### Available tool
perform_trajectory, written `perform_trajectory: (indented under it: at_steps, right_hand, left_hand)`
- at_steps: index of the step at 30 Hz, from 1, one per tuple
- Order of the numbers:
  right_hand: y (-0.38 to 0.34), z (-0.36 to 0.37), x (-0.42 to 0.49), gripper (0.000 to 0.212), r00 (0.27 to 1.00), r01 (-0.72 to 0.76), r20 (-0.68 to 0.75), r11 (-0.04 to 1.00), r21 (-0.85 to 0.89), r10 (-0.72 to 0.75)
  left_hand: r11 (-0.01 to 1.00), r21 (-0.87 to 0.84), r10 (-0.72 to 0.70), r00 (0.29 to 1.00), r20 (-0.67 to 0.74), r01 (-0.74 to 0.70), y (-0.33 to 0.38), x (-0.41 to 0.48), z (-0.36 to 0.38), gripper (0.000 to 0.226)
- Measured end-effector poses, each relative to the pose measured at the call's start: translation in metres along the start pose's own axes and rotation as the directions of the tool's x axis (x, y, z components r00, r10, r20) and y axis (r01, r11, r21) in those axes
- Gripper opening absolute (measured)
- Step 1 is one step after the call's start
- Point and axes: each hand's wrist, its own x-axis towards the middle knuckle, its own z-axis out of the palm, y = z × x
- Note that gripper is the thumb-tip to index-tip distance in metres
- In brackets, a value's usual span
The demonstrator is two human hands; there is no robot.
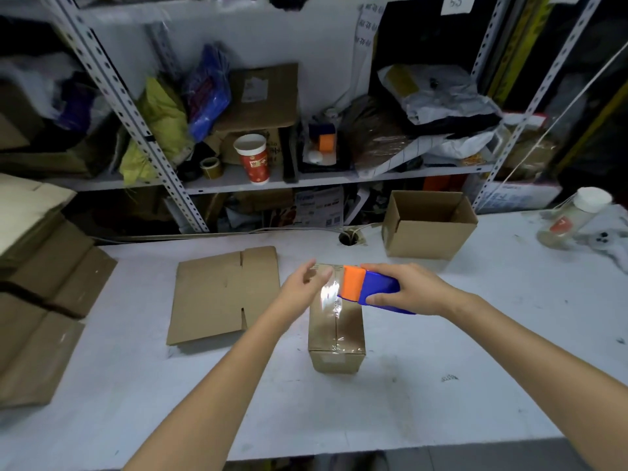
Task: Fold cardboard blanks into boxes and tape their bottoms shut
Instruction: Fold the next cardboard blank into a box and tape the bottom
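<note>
Two hands are over a small cardboard box (336, 338) sitting roughly mid-counter (475, 334), closed side facing up. The right hand (411, 288) is wrapped around a blue and orange tape dispenser (370, 288), fingers over the top and thumb underneath, with the orange end right at the far part of the box top. A shiny strip of clear tape (334, 300) runs along the centre seam and down over the near edge. The left hand (302, 283) is pretty much open, fingers straight-ish and loosely spread, holding nothing. Its fingertips are at the far left corner of the box top, but I honestly can't tell if they're touching it.

Just left of the box lies a flat cardboard blank (224, 294), and there's a stack of blanks (40, 300) at the counter's left edge. An open-topped made-up box (428, 229) stands further back on the right.
</note>
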Motion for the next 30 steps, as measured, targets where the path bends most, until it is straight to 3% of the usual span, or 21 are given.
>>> perform_trajectory:
  at_steps: [3, 5, 8, 13, 18, 21, 30]
  right_hand:
    - [-0.015, -0.006, 0.008, 0.065, 0.999, 0.043, 0.013, 0.999, -0.022, -0.043]
    - [-0.019, -0.009, 0.012, 0.065, 0.998, 0.058, 0.023, 0.998, -0.025, -0.058]
    - [-0.022, -0.017, 0.013, 0.064, 0.998, 0.050, 0.048, 0.998, 0.023, -0.051]
    - [-0.036, -0.013, 0.020, 0.068, 0.994, 0.059, 0.099, 0.998, -0.034, -0.055]
    - [-0.009, -0.048, 0.035, 0.067, 0.987, -0.051, 0.141, 0.977, -0.206, 0.081]
    - [0.025, -0.067, 0.039, 0.067, 0.967, -0.141, 0.177, 0.964, -0.224, 0.182]
    - [0.046, -0.056, 0.085, 0.071, 0.912, -0.230, 0.268, 0.929, -0.290, 0.310]
  left_hand:
    - [0.993, -0.111, -0.008, 0.979, 0.204, 0.032, 0.021, 0.000, -0.009, 0.062]
    - [0.995, -0.098, 0.008, 0.972, 0.235, 0.015, 0.026, 0.002, -0.015, 0.041]
    - [0.982, -0.179, -0.008, 0.967, 0.256, 0.055, 0.029, 0.004, -0.022, 0.036]
    - [0.993, -0.113, -0.023, 0.998, 0.058, 0.030, 0.027, 0.011, -0.013, 0.010]
    - [0.977, -0.166, -0.165, 0.968, -0.190, 0.134, 0.016, 0.033, -0.047, 0.015]
    - [0.969, -0.179, -0.202, 0.963, -0.180, 0.170, 0.011, 0.043, -0.063, 0.015]
    - [0.957, -0.142, -0.280, 0.928, -0.244, 0.251, 0.001, 0.081, -0.036, 0.008]
